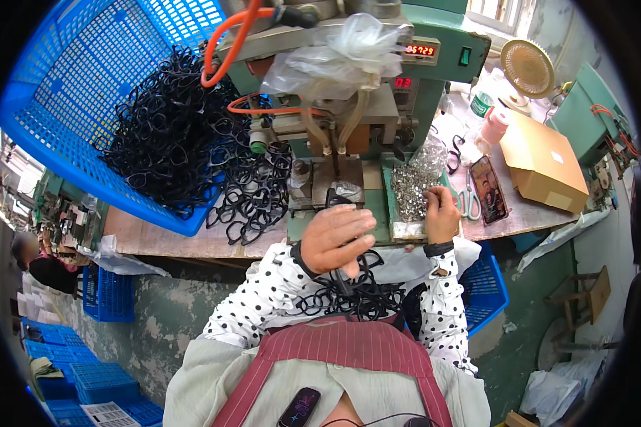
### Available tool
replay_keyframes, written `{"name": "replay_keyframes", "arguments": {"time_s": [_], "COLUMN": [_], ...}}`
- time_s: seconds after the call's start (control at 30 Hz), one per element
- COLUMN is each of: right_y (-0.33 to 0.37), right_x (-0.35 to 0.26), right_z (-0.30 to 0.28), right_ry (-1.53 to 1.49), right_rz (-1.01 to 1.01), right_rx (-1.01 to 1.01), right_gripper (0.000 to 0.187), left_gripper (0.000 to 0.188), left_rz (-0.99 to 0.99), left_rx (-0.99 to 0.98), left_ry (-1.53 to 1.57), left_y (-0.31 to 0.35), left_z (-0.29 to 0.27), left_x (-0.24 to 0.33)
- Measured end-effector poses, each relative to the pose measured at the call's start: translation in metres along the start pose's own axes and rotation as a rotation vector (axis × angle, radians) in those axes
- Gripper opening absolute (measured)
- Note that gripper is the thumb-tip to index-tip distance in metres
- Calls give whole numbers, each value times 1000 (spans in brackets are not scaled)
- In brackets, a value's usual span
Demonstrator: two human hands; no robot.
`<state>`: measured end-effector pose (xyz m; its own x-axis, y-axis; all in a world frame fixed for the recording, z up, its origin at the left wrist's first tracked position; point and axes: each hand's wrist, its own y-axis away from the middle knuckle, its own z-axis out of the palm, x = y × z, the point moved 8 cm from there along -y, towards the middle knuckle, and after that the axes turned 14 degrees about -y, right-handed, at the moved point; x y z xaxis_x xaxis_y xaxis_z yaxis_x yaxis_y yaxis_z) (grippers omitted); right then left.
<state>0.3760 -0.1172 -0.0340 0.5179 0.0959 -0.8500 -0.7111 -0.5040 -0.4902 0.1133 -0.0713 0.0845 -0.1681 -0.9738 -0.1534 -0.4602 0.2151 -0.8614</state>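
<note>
Black loops [363, 302] lie in a tangled heap at the person's lap, just near of the left grip [335, 240]. The fingers of this grip are extended toward the right, side by side; whether it is clamped on a loop cannot be told. Just far of it, a black piece [337, 198] rests at the base of the green press [434, 107]. The right grip [443, 215] is bent over the near end of the green tray [387, 192], thumb and forefinger close together at the small metal parts [410, 191]; whether a part is pinched between them cannot be told.

Farther right on the worktop [149, 238] are scissors [471, 203], a phone [488, 188] with its screen lit, a pink spool [495, 127] and a cardboard box [545, 164]. Left of the press, more loops are scattered on the worktop, beside a tilted blue basket [50, 114] holding a large pile of them. Orange tubing [214, 57] curves at the far side, left of a crumpled clear plastic bag [356, 53] on the press. To the near right, a second blue basket [493, 285] stands partly hidden by the worktop and the right sleeve; a wooden stool [587, 297] stands farther right. At the far left, another person [53, 274] is seated.
</note>
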Motion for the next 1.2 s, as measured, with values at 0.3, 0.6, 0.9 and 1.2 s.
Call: {"name": "replay_keyframes", "arguments": {"time_s": [0.3, 0.6, 0.9, 1.2], "right_y": [0, -5, -4, 2], "right_x": [-20, 29, 14, -20], "right_z": [3, -10, -6, -1], "right_ry": [240, 304, 289, 294], "right_rz": [-207, 3, -54, -237], "right_rx": [55, 96, 68, 66], "right_gripper": [4, 10, 8, 11], "left_gripper": [48, 43, 40, 37], "left_rz": [-108, -199, -257, -560], "left_rx": [-124, -83, -44, 59], "left_ry": [21, 108, 140, -491], "left_y": [-1, 2, 8, 98], "left_z": [16, 9, 8, -48], "left_x": [-11, -14, -13, -59]}}
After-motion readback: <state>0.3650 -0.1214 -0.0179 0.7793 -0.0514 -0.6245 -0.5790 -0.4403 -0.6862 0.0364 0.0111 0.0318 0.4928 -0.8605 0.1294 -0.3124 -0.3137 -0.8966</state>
